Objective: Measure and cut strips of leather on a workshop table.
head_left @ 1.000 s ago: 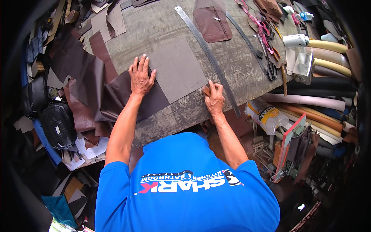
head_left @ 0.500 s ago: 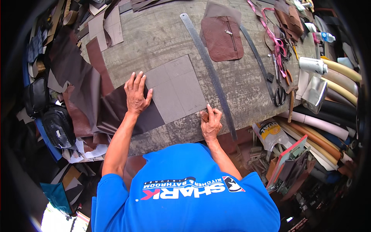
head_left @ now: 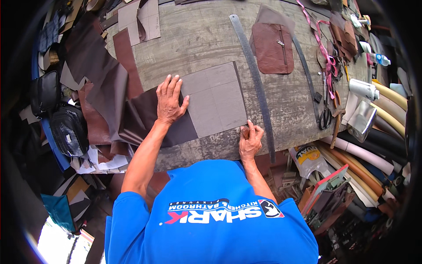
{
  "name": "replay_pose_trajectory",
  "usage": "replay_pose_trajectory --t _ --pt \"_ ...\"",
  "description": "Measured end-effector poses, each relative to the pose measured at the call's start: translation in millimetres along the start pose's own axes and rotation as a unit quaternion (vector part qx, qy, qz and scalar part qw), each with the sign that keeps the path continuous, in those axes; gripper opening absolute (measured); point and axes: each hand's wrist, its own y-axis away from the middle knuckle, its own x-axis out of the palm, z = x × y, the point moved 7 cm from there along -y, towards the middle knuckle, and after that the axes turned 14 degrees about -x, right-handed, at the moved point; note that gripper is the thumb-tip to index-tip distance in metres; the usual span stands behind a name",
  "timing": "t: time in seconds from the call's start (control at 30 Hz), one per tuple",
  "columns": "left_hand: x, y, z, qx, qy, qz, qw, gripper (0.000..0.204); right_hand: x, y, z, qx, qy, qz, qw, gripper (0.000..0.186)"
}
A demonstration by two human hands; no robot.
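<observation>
A grey rectangular card point(head_left: 215, 101) marked with thin crossing lines lies on dark brown leather point(head_left: 182, 132). Dark strips of that leather show along the card's right edge and past its left side. My left hand point(head_left: 170, 102) rests flat with fingers stretched over the card's left edge. At the card's near right corner is my right hand point(head_left: 251, 140), its index fingertip at the corner and the other fingers curled in. Whatever that hand may pinch is too small to make out. A long metal ruler point(head_left: 255, 79) lies just right of the card, apart from both hands.
A reddish-brown leather piece with a zipper point(head_left: 273, 48) lies beyond the ruler. Black-handled scissors point(head_left: 325, 119), a hammer point(head_left: 336, 127) and a metal can point(head_left: 362, 121) are at the table's right edge. Crumpled leather point(head_left: 96, 83) covers the left side; rolled material point(head_left: 360, 160) is stacked right.
The whole scene has shifted slightly to the right in view. Both hands keep about the same places on the card, and the card stays put on the leather.
</observation>
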Motion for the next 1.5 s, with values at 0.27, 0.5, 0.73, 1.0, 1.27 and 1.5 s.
replay_pose_trajectory --t 0.27,0.5,0.73,1.0,1.27,1.5 --pt "1 3 0 0.006 0.001 -0.009 1.000 0.059 1 3 0 0.026 0.004 0.006 1.000 0.041" --pt "8 6 0 0.014 -0.027 -0.015 0.999 0.059 0 3 0 0.002 0.024 0.004 1.000 0.043" --pt "14 5 3 0.023 -0.061 -0.027 0.998 0.058 -23 -7 -22 -0.031 -0.048 -0.006 0.998 0.035" --pt "1 0 -55 0.017 -0.114 -0.028 0.993 0.050 -75 9 -103 0.002 0.004 0.113 0.994 0.044" --pt "29 6 -122 -0.023 -0.017 -0.040 0.999 0.045 -71 6 -96 -0.042 -0.028 0.121 0.991 0.042" --pt "2 50 -36 -0.068 -0.087 -0.052 0.992 0.049 -46 -7 -31 -0.212 -0.101 0.134 0.963 0.059"
